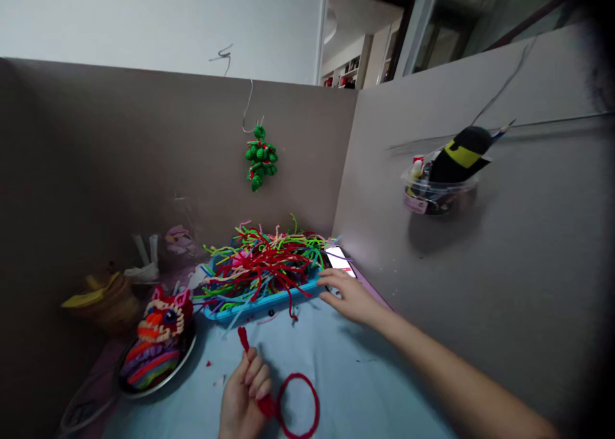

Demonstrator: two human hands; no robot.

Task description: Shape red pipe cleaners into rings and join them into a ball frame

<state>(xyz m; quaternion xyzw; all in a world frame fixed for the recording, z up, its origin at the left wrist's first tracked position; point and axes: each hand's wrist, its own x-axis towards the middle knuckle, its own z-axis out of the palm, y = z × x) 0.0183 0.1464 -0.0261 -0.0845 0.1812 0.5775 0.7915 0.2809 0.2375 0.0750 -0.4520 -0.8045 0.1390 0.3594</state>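
Note:
In my left hand (247,391) I grip a red pipe cleaner (243,338), its folded tip sticking up above my curled fingers. From the lower side of that fist a round red loop (318,404) extends over the blue cloth; whether it is one piece with the gripped part I cannot tell. My right hand (346,296) reaches out to the right end of a blue tray (259,309), fingers stretched and apart, nothing visible in them. Heaped in the tray are many pipe cleaners (269,259) in red, green, pink, blue and purple.
A phone (340,261) with a lit screen lies behind my right hand. On the left, a colourful animal figure (158,336) sits in a metal bowl (166,382), beside a wicker basket (108,304). A green ornament (261,159) and a clear plastic container (439,192) hang on grey partitions.

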